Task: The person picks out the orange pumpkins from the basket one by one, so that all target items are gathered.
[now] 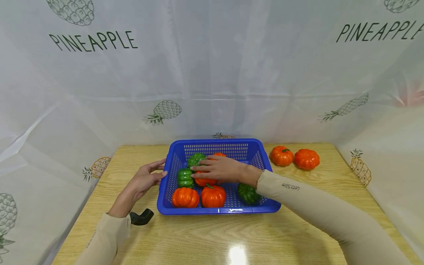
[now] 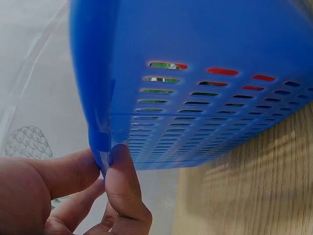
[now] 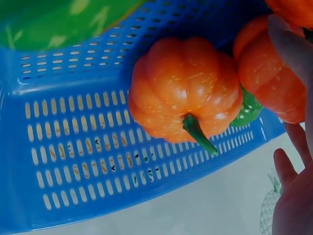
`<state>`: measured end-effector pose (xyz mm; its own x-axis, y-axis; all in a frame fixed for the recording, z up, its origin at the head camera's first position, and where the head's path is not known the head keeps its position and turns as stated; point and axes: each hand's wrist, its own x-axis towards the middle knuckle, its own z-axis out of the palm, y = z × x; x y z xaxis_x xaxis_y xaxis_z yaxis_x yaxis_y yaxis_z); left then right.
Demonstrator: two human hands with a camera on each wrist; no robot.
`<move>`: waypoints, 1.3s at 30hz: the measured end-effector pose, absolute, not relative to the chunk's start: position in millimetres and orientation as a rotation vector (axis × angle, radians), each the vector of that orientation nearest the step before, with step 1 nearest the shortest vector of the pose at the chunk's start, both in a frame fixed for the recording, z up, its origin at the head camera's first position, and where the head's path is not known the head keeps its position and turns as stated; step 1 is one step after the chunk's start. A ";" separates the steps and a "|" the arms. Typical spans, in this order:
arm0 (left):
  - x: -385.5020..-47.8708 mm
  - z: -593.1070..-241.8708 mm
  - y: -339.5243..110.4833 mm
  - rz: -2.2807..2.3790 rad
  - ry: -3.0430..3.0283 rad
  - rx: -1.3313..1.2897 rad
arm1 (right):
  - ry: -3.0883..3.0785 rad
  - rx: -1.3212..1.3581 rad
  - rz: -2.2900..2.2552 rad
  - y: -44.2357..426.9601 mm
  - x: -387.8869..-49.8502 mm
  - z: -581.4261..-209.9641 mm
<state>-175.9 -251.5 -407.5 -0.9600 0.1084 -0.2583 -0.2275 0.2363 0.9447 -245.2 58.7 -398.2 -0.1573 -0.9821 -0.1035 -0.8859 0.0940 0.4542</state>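
A blue plastic basket (image 1: 218, 210) holds several toy pumpkins. My left hand (image 1: 145, 180) pinches its left rim between thumb and fingers, as the left wrist view shows closely. Over the basket, my right hand (image 1: 225, 169) grips an orange pumpkin (image 1: 205, 181), the thumb (image 3: 291, 46) against one side and fingers at the other; the hand hides part of it. Another orange pumpkin (image 3: 186, 90) with a green stem lies beside it. Two green pumpkins (image 1: 185, 178) sit at the left; two orange ones (image 1: 213, 197) lie at the front. A dark green one (image 1: 248, 193) is partly under the right wrist.
Two orange pumpkins (image 1: 282, 156) lie on the wooden table (image 1: 192, 239) right of the basket. A black curved object (image 1: 141, 217) shows by the left wrist. A white curtain (image 1: 212, 73) printed with pineapples hangs behind the table and along its sides.
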 end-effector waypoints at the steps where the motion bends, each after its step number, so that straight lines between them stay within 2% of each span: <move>1: -175.9 -407.4 -251.7 1.788 2.242 -0.111 | -2.140 1.868 -0.633 58.1 -245.2 -398.2; 19: -176.1 -408.1 -252.0 1.798 2.235 -0.105 | -2.129 1.712 -0.646 73.7 -244.3 -382.5; 39: -175.9 -408.1 -254.5 1.777 2.243 -0.088 | -2.137 1.512 -0.408 136.0 -226.3 -349.9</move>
